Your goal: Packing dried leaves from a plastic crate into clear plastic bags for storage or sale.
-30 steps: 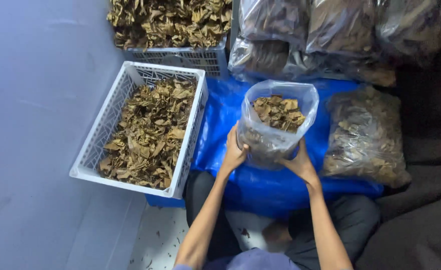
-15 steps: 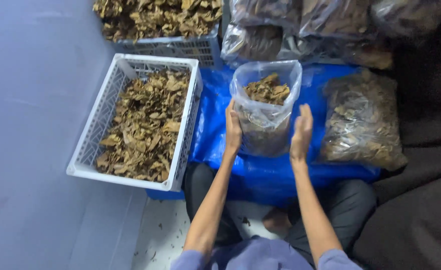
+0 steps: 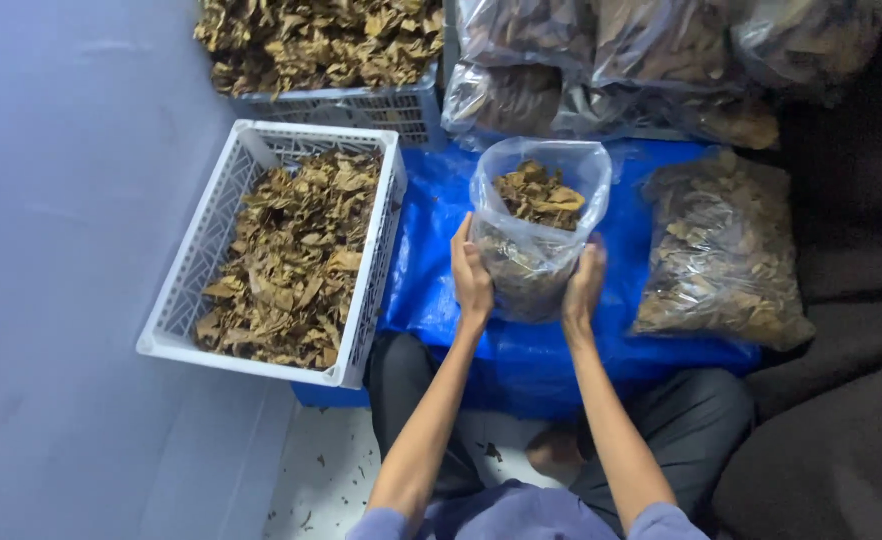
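Clear plastic bag, part-filled with dried brown leaves, stands upright on the blue tarp just in front of my knees, its mouth gaping open at the top. My left hand presses flat against its left side and my right hand against its right, fingers together, so the bag is squeezed between both palms. To my left sits a white slatted crate of the same leaves (a second, heaped crate lies beyond it). A filled bag lies to my right, more bags piled behind.
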